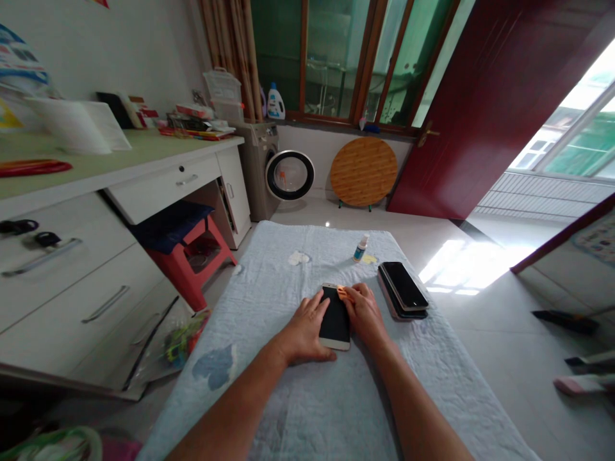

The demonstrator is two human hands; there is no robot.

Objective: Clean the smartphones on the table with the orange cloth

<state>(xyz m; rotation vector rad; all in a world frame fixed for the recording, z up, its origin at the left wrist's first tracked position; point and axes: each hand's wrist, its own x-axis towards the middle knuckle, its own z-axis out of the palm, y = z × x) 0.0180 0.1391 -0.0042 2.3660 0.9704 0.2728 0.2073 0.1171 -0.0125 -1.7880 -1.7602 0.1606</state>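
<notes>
A gold-edged smartphone [335, 318] lies face up on a pale blue cloth-covered table [269, 410]. My left hand [305, 330] rests flat along the phone's left edge, fingers stretched onto the screen. My right hand [366, 312] is at the phone's upper right corner, fingers closed on a small orange cloth [344, 293] pressed against the screen.
A stack of dark phones [403, 290] lies just right of my right hand. A small spray bottle [360, 248] and a crumpled white wipe [298, 258] sit farther back. A white desk with drawers [86, 256] and a red stool [189, 256] stand at the left.
</notes>
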